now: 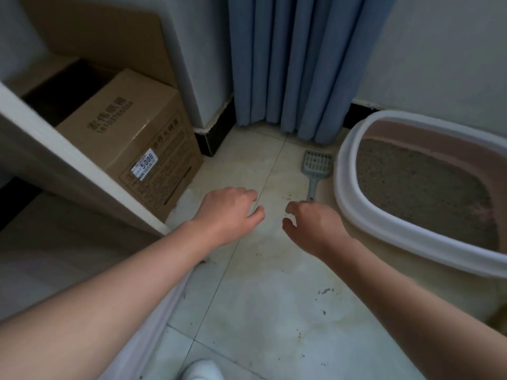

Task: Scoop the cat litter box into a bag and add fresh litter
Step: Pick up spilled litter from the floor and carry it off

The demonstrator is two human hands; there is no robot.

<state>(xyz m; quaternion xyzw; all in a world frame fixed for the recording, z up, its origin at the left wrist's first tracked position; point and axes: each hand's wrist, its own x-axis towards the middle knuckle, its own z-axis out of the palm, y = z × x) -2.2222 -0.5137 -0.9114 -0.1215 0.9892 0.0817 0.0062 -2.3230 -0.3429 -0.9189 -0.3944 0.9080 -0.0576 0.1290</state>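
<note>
The litter box (346, 187) stands on the floor at the right, with a white rim, pinkish inner walls and grey litter (417, 187) inside. A grey slotted scoop (317, 167) lies on the tiles just left of the box, handle toward me. My right hand (312, 226) hovers over the floor with its fingertips right at the end of the scoop's handle, fingers curled and apart, holding nothing. My left hand (230, 212) hangs palm down over the tiles further left, empty, fingers loosely bent. No bag is in view.
A closed cardboard box (137, 138) sits at the left behind a white board edge (68, 157). Blue curtains (296, 64) hang at the back corner. Litter crumbs (325, 292) dot the pale floor tiles. A white shoe tip (203, 370) shows at the bottom.
</note>
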